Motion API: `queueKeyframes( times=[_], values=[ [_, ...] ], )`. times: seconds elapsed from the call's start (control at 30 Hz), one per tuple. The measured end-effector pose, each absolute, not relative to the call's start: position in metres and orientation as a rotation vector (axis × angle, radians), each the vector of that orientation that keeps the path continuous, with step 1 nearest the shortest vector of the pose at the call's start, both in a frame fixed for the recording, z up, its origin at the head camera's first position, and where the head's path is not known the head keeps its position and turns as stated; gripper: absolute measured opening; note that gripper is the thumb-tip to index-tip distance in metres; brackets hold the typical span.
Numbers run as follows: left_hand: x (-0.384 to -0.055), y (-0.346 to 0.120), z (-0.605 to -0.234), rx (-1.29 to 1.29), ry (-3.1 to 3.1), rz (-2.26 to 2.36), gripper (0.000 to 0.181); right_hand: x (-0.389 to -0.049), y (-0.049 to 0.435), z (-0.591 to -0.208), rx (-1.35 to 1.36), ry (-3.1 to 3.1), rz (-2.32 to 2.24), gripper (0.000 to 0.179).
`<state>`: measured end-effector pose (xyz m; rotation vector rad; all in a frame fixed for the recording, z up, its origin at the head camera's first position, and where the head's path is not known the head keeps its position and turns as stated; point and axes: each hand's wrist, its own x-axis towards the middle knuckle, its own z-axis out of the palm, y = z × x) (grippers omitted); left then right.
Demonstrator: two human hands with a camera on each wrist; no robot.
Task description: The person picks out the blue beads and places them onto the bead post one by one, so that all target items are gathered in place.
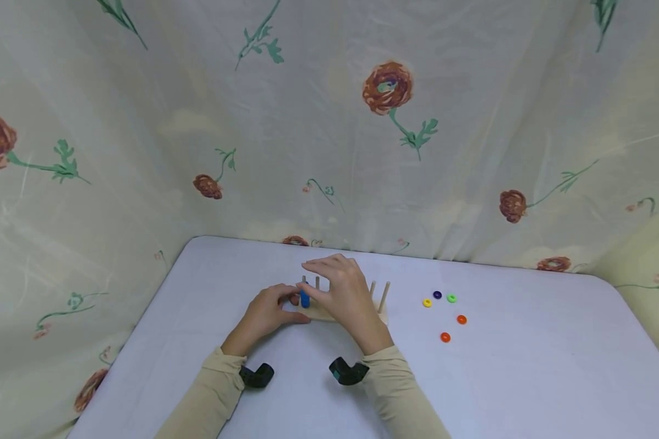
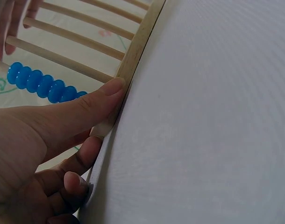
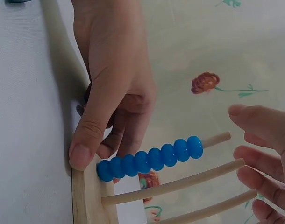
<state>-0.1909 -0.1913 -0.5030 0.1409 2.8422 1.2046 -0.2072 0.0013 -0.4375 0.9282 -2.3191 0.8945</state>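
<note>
A pale wooden base (image 1: 320,314) with several upright pegs (image 1: 384,297) stands on the table. My left hand (image 1: 269,309) grips the base's left end, its thumb (image 2: 98,100) on the near edge and its other fingers round the end. A stack of blue beads (image 3: 149,161) fills most of the leftmost peg, whose tip shows above the top bead. My right hand (image 1: 347,292) is raised beside the upper ends of the pegs, thumb and fingers spread apart, with nothing between them. In the right wrist view its fingertips come close to the tips of the neighbouring pegs.
Loose beads lie right of the base: a dark blue one (image 1: 437,295), a yellow one (image 1: 427,302), a green one (image 1: 452,298) and two orange ones, the nearer bead (image 1: 445,337) closest to me. A flowered curtain (image 1: 318,152) hangs behind the white table (image 1: 527,366).
</note>
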Motion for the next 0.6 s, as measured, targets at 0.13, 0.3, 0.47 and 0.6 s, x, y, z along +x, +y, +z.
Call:
queueKeyframes(
  times=[0.13,0.3,0.47,0.6],
  values=[
    [-0.191,-0.191,-0.503,0.138,2.840,1.208,0.050,-0.207,0.002,-0.438,0.926,-2.321,0.915,0.035],
    [-0.191,-0.190,-0.502,0.143,2.834,1.213,0.051,-0.207,0.004,-0.437,0.910,-2.336,0.914,0.032],
    [-0.191,-0.191,-0.505,0.142,2.826,1.236,0.049,-0.206,0.006,-0.436,0.904,-2.352,0.915,0.034],
    [-0.191,-0.191,-0.505,0.153,2.821,1.252,0.047,-0.205,0.014,-0.432,0.901,-2.361,0.936,0.040]
  ],
)
